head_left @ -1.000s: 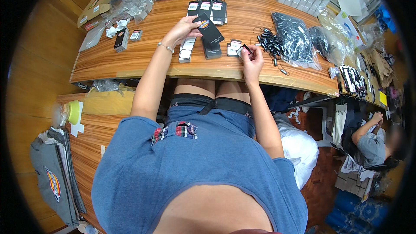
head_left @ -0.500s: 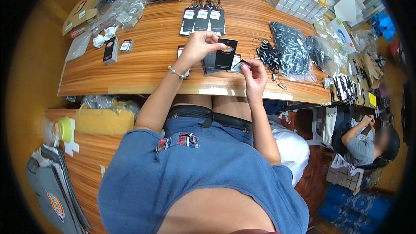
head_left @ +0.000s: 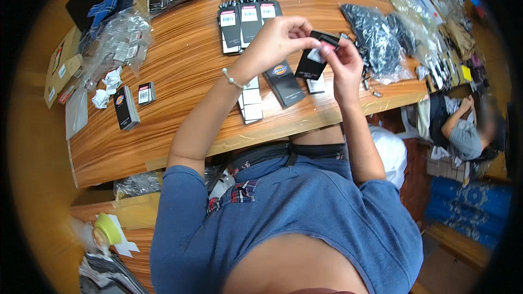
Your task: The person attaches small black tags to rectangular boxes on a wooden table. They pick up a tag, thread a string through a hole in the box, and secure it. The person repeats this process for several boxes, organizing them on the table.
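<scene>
Black hang tag [head_left: 309, 69] is in the air over the table's right half, near side. My left hand [head_left: 291, 35] pinches its upper part; my right hand [head_left: 348, 62] grasps a small red-and-white card [head_left: 328, 47] at the tag's face. Contact between the two: can't tell, fingers cover it. Risk: card ends up skewed, since my thumbs hide the edges. Loose pinch could drop either onto the black tag stack [head_left: 285, 91] or small-card stack [head_left: 316, 86] below. Farther right, stray cord [head_left: 376, 95] could snag my sleeve-less wrist.
</scene>
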`<state>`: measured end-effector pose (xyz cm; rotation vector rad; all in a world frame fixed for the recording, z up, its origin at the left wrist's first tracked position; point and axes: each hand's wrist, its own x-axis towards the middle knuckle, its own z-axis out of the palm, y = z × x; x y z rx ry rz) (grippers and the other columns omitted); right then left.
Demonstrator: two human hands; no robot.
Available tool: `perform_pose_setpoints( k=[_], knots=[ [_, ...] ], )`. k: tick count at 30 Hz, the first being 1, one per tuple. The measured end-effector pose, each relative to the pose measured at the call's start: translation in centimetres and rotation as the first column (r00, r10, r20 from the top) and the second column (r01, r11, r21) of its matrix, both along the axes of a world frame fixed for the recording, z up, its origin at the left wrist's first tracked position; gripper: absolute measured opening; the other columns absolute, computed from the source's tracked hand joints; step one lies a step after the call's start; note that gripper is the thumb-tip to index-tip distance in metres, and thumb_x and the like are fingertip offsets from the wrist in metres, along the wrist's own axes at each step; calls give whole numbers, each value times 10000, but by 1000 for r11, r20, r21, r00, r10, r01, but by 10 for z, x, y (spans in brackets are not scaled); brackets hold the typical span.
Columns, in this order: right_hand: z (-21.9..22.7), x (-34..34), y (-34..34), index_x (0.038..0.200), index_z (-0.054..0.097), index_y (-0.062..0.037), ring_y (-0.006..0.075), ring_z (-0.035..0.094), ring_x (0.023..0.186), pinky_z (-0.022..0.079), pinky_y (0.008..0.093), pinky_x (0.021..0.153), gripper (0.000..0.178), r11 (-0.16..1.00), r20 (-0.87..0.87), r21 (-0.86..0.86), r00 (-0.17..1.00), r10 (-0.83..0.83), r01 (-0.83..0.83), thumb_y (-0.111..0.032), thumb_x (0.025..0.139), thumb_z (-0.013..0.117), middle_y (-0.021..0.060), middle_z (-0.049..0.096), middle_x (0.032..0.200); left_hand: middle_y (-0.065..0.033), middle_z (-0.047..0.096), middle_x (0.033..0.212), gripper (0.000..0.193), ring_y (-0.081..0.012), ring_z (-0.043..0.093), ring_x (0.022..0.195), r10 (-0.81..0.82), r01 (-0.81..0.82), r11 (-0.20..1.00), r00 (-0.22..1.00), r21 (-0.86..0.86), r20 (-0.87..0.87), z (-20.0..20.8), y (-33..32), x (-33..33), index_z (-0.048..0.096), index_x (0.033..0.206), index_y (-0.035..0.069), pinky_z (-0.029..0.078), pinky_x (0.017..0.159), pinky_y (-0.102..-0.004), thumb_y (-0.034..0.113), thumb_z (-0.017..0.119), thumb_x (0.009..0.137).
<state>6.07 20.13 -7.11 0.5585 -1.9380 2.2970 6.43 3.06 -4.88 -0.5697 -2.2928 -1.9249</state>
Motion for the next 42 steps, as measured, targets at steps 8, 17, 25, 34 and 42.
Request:
perform_pose_setpoints(
  k=[8, 17, 25, 34, 42],
  knots=[
    [8, -15, -36, 1041, 531, 7, 71, 526, 824, 425, 207, 721, 235, 992, -59, -52, 992, 109, -112, -86, 830, 577, 37, 577, 893, -22, 595, 765, 347, -65, 554, 705, 38, -37, 996, 999, 85, -8, 25, -38, -3, 504, 1102, 57, 459, 614, -186, 20, 609, 773],
    [-24, -34, 172, 869, 615, -7, 70, 498, 603, 404, 219, 572, 129, 499, -302, 743, 888, -347, 447, -107, 790, 595, 38, 589, 691, -58, 618, 846, 380, -77, 571, 748, 270, -235, 955, 943, 182, -197, 58, -102, 5, 479, 1141, 18, 459, 622, -177, 14, 606, 782],
    [-57, -41, 190, 790, 617, 5, 205, 522, 626, 418, 311, 594, 187, 359, -217, 877, 929, -299, 320, -171, 734, 641, 112, 552, 660, -25, 588, 816, 397, -53, 536, 729, 246, -286, 952, 928, -110, -280, 63, -85, 13, 472, 1194, 39, 442, 647, -165, 9, 565, 808],
    [-55, -44, 200, 774, 539, -7, 203, 527, 718, 410, 325, 659, 92, 536, -222, 773, 936, -272, 339, -94, 796, 556, 95, 567, 721, -51, 587, 886, 356, -65, 553, 799, 54, -54, 999, 999, 2, -9, 59, -9, -3, 490, 1147, 23, 447, 663, -172, -13, 550, 798],
    [47, -82, 157, 922, 465, -45, 122, 535, 712, 414, 243, 684, 66, 999, 32, -26, 999, -19, 20, -86, 873, 483, 81, 582, 735, -23, 593, 879, 333, -25, 530, 743, -90, 88, 996, 994, -33, -54, 64, 26, -31, 511, 1110, 24, 433, 651, -156, -52, 518, 786]
  ],
)
